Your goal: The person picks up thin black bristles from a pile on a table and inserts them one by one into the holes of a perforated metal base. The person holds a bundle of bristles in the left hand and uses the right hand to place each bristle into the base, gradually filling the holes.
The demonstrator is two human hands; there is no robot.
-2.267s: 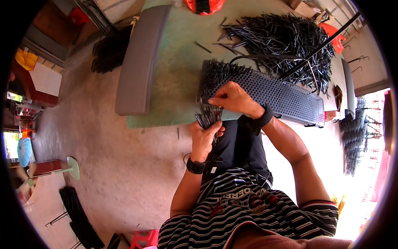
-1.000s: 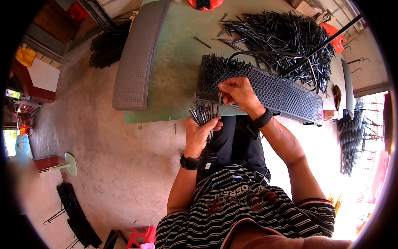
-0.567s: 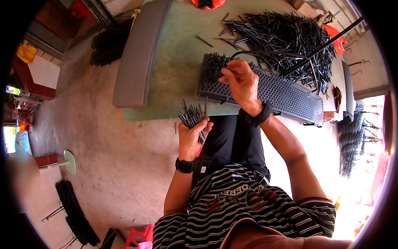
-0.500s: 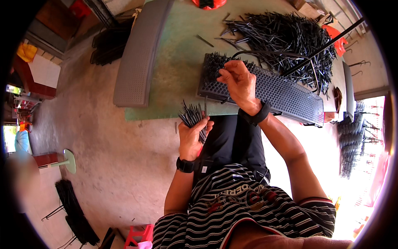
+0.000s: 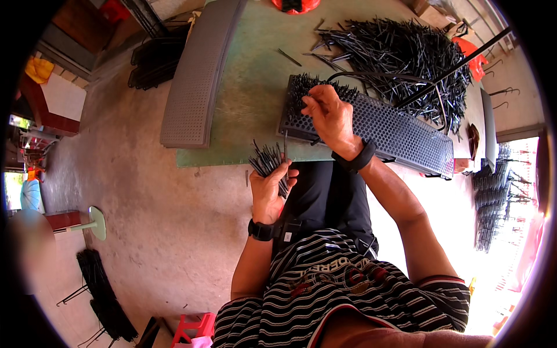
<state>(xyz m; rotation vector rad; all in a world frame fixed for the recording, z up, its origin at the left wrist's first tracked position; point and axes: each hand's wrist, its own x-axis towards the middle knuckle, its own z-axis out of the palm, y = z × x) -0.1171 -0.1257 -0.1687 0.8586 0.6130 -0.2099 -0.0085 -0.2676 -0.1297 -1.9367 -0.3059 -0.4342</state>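
A bundle of thin black sticks (image 5: 266, 159) is gripped in my left hand (image 5: 270, 189), just off the table's front edge. One stick stands apart from the bundle, upright by the thumb. My right hand (image 5: 332, 118) is over the left part of a dark perforated tray (image 5: 400, 129), with thumb and fingertips pinched together. What that pinch holds, if anything, is too small to make out. Short black sticks (image 5: 304, 91) stand packed in the holes at the tray's left end, partly behind my right hand. Farther right, rows of holes are bare.
A big heap of loose black sticks (image 5: 400, 58) covers the back right of the green table (image 5: 243, 110). A bent black metal frame (image 5: 418, 78) rises behind the tray. Grey perforated panels (image 5: 194, 87) lie along the table's left side. A pink stool (image 5: 194, 329) stands on the floor at lower left.
My right hand has shifted very slightly left over the tray, still pinched. The stick by my left thumb leans a little differently; the bundle stays in place.
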